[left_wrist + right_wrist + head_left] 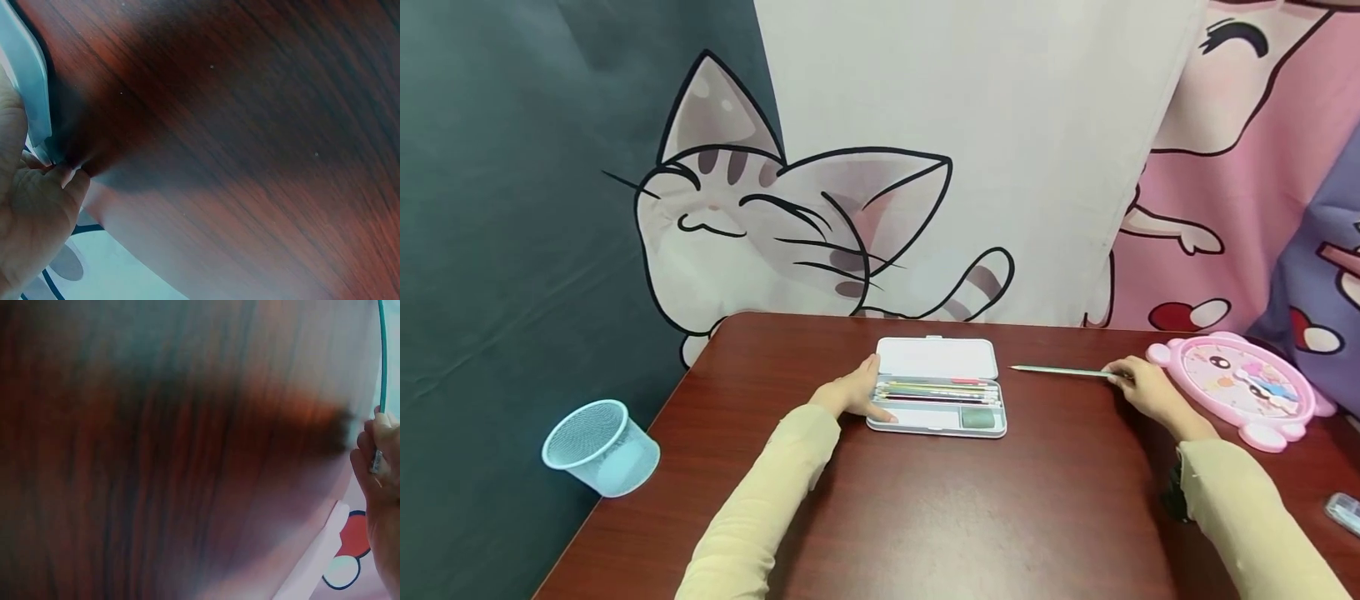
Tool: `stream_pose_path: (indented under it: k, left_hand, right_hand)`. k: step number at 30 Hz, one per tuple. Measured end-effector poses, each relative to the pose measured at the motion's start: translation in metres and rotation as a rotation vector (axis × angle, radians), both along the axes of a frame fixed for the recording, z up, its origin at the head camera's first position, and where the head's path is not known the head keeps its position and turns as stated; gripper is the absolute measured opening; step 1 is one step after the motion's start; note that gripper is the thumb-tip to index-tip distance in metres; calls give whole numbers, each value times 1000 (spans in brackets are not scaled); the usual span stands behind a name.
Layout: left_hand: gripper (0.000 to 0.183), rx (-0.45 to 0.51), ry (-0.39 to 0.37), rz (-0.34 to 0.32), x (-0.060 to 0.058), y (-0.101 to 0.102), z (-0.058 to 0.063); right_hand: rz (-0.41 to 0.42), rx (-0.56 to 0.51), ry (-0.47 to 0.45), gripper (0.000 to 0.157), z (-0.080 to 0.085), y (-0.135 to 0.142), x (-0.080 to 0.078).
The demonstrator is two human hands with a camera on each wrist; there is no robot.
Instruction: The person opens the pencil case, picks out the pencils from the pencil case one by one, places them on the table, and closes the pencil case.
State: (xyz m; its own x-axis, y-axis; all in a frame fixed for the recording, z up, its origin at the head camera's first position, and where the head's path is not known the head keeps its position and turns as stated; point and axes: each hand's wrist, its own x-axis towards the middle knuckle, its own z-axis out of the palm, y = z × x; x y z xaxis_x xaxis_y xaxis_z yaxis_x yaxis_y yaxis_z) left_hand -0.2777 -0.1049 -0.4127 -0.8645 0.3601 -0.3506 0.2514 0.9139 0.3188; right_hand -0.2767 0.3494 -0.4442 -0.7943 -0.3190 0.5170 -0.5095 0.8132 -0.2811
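A white pencil case [936, 431] lies on the table with its lid [936, 358] folded back. Several colored pencils [936, 392] fill its middle row, and a grey-green block [977, 417] sits in the front right compartment. My left hand [853, 392] holds the case's left end, thumb over the front corner and fingers by the lid; the left wrist view shows that hand [37, 206] at the case edge [31, 75]. To the right, my right hand [1142, 387] pinches a green pencil [1060, 370] near its end, the tip pointing left toward the case.
A pink animal-shaped clock [1240, 383] lies right of my right hand. A light blue mesh basket [601, 447] stands at the table's left edge. At the far right is a small clear-and-grey object [1343, 512]. A cartoon-printed curtain [985, 167] hangs behind the brown table [1000, 517].
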Motion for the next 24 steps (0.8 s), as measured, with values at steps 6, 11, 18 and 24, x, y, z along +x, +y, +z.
stream_pose_path:
  k: [6,11,18,24]
  left_hand:
    - [117,-5,9,-8,1,2,-1]
    - [117,-15,16,4,1,0,2]
    - [116,7,15,14,4,-5,6]
    - [119,31,4,12,1,0,-4]
  right_hand:
    - [9,-25,-13,13,-9,3,-2]
    - [23,-47,40,14,-9,-4,-6]
    - [62,-46,67,17,-10,-9,-11]
    - [66,8,43,19,-10,-1,-7]
